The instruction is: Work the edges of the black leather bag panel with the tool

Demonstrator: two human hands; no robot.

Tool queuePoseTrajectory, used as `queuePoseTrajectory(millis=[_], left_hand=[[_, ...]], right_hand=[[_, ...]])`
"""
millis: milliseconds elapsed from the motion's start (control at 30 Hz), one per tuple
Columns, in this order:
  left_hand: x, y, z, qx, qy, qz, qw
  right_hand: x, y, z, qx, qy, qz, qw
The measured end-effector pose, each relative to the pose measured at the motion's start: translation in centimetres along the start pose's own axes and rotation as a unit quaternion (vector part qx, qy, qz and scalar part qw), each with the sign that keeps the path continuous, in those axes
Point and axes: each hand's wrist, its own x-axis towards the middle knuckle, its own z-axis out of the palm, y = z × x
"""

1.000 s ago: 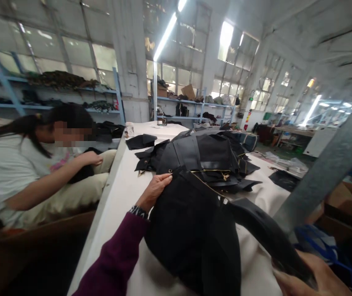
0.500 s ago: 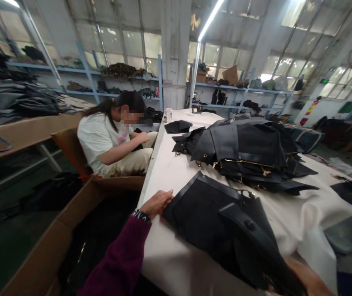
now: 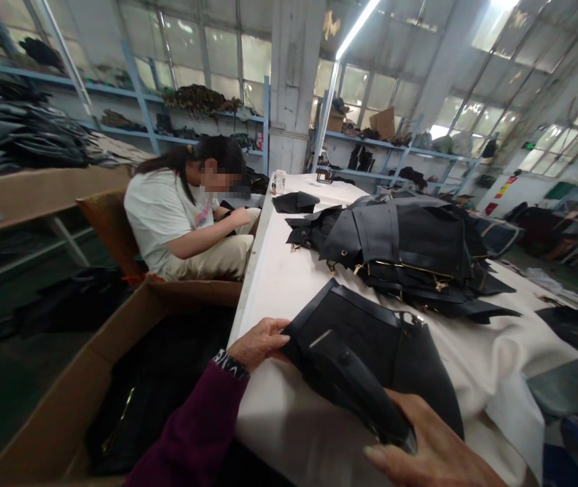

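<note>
A black bag (image 3: 370, 338) with a gold zipper lies flat on the white table (image 3: 289, 270) in front of me. My left hand (image 3: 258, 341), in a purple sleeve, grips the bag's near left corner. My right hand (image 3: 430, 450) at the bottom edge holds the bag's black strap (image 3: 354, 385), which is folded across the bag's lower part. A pile of black bags (image 3: 410, 250) with gold hardware sits farther back on the table.
An open cardboard box (image 3: 116, 379) with dark pieces stands on the floor to my left. A person in a white shirt (image 3: 177, 216) sits beside the table. Blue shelves (image 3: 131, 115) with stacked goods line the windows. A small black piece (image 3: 296, 201) lies at the table's far end.
My right hand has come up into view and laid the strap over the bag. My left hand has closed on the bag's corner. The view swung left over the second.
</note>
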Motion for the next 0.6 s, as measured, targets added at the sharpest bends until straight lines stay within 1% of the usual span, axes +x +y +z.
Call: queuePoseTrajectory(millis=[100, 267, 333, 433, 500, 600], left_hand=[[0.0, -0.1, 0.0, -0.007, -0.005, 0.014, 1.000], [0.0, -0.2, 0.0, -0.006, -0.020, 0.022, 1.000], [-0.1, -0.1, 0.1, -0.003, -0.029, 0.018, 0.999], [-0.1, -0.1, 0.2, -0.004, -0.028, 0.012, 1.000], [0.1, -0.2, 0.2, -0.009, -0.018, 0.007, 1.000], [0.3, -0.5, 0.0, -0.022, 0.009, 0.001, 1.000]], right_hand=[[1.0, -0.5, 0.4, 0.001, -0.019, 0.006, 1.000], [2.2, -0.7, 1.1, 0.014, -0.012, -0.003, 1.000], [2.5, -0.9, 1.1, 0.034, -0.030, -0.013, 0.999], [2.8, -1.4, 0.7, 0.058, -0.063, -0.041, 0.996], [2.8, -1.6, 0.1, 0.058, -0.055, -0.048, 0.996], [2.2, -1.4, -0.8, 0.031, -0.036, -0.046, 0.998]])
